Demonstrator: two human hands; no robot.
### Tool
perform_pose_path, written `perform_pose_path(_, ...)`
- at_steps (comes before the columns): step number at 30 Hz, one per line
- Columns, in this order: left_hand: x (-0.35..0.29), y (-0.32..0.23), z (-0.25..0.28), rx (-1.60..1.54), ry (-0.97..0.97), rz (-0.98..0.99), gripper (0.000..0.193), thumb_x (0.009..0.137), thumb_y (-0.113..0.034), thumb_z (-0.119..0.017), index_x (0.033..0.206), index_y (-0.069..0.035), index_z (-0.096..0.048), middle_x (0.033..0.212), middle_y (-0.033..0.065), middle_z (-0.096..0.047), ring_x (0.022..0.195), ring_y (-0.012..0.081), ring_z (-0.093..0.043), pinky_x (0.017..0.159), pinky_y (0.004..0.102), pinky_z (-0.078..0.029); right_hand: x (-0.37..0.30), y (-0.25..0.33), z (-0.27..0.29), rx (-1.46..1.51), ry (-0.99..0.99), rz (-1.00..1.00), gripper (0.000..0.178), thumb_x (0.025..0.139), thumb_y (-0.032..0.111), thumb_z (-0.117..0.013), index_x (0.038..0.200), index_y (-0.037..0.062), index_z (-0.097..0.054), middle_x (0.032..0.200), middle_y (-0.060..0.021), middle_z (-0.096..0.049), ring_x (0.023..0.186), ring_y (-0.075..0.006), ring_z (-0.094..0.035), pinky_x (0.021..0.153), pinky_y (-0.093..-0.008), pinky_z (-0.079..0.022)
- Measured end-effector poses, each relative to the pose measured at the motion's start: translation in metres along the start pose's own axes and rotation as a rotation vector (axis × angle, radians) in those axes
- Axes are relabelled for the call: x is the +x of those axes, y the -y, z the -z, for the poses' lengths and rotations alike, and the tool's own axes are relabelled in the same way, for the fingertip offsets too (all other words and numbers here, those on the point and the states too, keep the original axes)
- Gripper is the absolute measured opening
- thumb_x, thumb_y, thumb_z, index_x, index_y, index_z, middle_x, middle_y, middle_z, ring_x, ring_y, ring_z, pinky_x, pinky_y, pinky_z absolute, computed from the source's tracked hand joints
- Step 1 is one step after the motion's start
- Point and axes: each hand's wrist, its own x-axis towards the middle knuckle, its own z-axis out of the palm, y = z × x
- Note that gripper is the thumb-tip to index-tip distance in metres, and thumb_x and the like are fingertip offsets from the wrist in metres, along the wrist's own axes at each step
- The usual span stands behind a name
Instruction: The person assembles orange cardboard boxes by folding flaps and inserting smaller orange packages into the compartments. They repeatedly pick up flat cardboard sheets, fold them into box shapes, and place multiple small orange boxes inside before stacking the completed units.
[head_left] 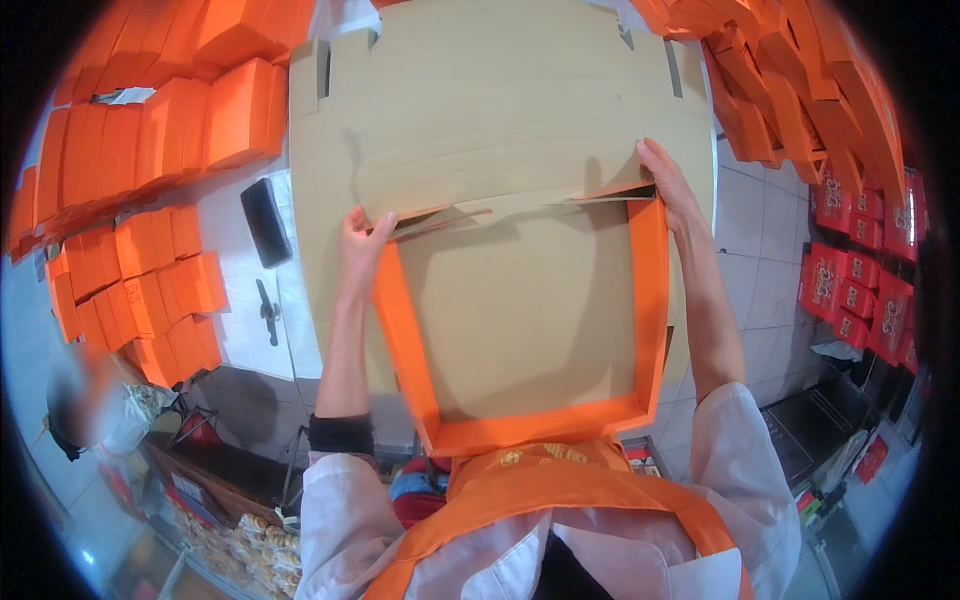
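- Head view, hands: I am holding a large orange box tray [530, 330] upright before me, its open brown inside facing me. My left hand [358, 248] is pinching the top left corner, thumb in front and fingers folded behind the wall. My right hand [668, 188] is lying with its fingers long and close together at the top right corner, pressing a loose flap.
- Head view, position: the tray is sitting between my two raised arms, just above my orange apron [560, 490], with its lower wall nearest my chest and its upper edge unfinished, thin flaps [470, 208] sticking out there.
- Handling, judged: it is looking like light paperboard, stiff along the folded walls but apt to flex across the broad panel; the flaps are looking easy to crease or tear. The corners, where two walls meet, are appearing to be the soundest places to grip.
- Surface: a big flat sheet of brown cardboard [500, 90] is lying behind the tray, over a pale tiled floor [760, 230].
- Room: stacks of finished orange boxes [150, 150] are filling the left side and top right; red printed cartons [860, 290] are standing at the right. Another person [90, 400] is showing at lower left, blurred.
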Motion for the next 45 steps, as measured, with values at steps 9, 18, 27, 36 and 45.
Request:
perform_pose_path(9,0.007,0.023,0.004,0.127,-0.193,-0.271,0.045,0.071,-0.022,-0.072,0.100,0.001,-0.046,0.094,0.0077,-0.050,0.088,0.0157,-0.049,0.079,0.0282,-0.042,-0.025,0.013,-0.006,0.302,-0.020,0.115,0.032,0.090,0.039,-0.044,0.087,0.0096,-0.057,0.086,-0.0008,-0.053,0.086,-0.0125,-0.046,0.079,-0.0283,-0.035)
perform_pose_path(18,0.001,0.043,0.020,-0.110,0.093,-0.390,0.023,0.076,-0.004,-0.062,0.094,-0.005,-0.048,0.094,0.0057,-0.050,0.088,0.0154,-0.049,0.079,0.0294,-0.043,-0.038,0.071,0.017,-0.447,0.880,0.122,0.048,0.079,0.044,-0.055,0.109,0.0062,-0.053,0.128,-0.0090,-0.043,0.120,-0.0203,-0.037,0.101,-0.0355,-0.026)
perform_pose_path(27,-0.001,0.013,0.047,0.491,0.264,-0.715,0.027,0.081,-0.010,-0.051,0.107,-0.005,-0.053,0.111,0.0118,-0.053,0.105,0.0260,-0.048,0.092,0.0337,-0.037,-0.026,0.085,-0.014,-1.304,0.980,0.135,0.080,0.065,0.042,-0.070,0.128,0.0040,-0.038,0.119,-0.0148,-0.049,0.108,-0.0293,-0.047,0.089,-0.0347,-0.039)
perform_pose_path(36,0.027,-0.062,0.006,1.024,0.857,-0.495,0.063,0.065,-0.035,-0.070,0.117,-0.007,-0.051,0.112,0.0149,-0.054,0.107,0.0302,-0.049,0.091,0.0378,-0.039,-0.028,0.084,-0.030,-1.574,0.923,0.304,0.070,0.062,0.041,-0.071,0.117,0.0063,-0.046,0.085,-0.0140,-0.058,0.085,-0.0308,-0.054,0.073,-0.0400,-0.042)
perform_pose_path(45,0.014,-0.026,-0.022,1.136,0.263,-0.806,0.023,0.065,-0.010,-0.062,0.087,-0.006,-0.058,0.077,0.0099,-0.058,0.080,0.0260,-0.057,0.067,0.0376,-0.045,-0.036,0.032,-0.028,-1.619,0.382,0.889,0.024,0.068,0.013,-0.063,0.084,0.0063,-0.046,0.073,-0.0089,-0.057,0.071,-0.0277,-0.058,0.058,-0.0403,-0.046)
